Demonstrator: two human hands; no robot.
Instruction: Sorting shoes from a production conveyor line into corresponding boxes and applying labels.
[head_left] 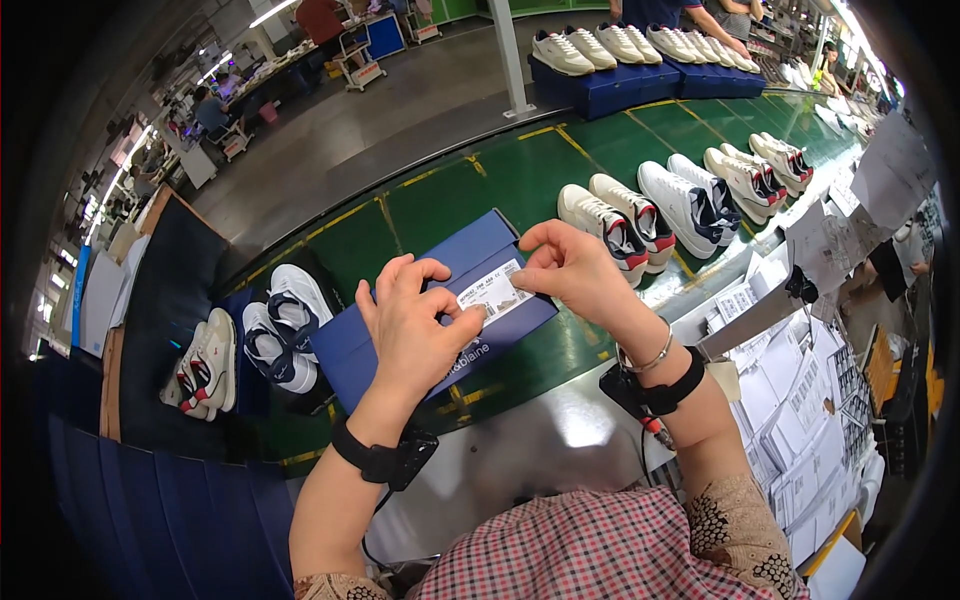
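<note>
Blue shoebox (440, 310) lay on the green belt (520, 180); left hand (415, 325) pressed its end, fingers spread; right hand (570, 268) pinched the white label (495, 290) there.

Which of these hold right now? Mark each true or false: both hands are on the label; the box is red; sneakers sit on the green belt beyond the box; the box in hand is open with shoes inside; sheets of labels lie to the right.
1. Both hands touch the white label: true; the left hand and the right hand press it at either end.
2. The blue box is red: false; it is dark blue.
3. White sneakers sit on the green belt beyond the box: true.
4. The box is open with shoes inside: false; it looks closed.
5. Label sheets lie to the right: true.
</note>
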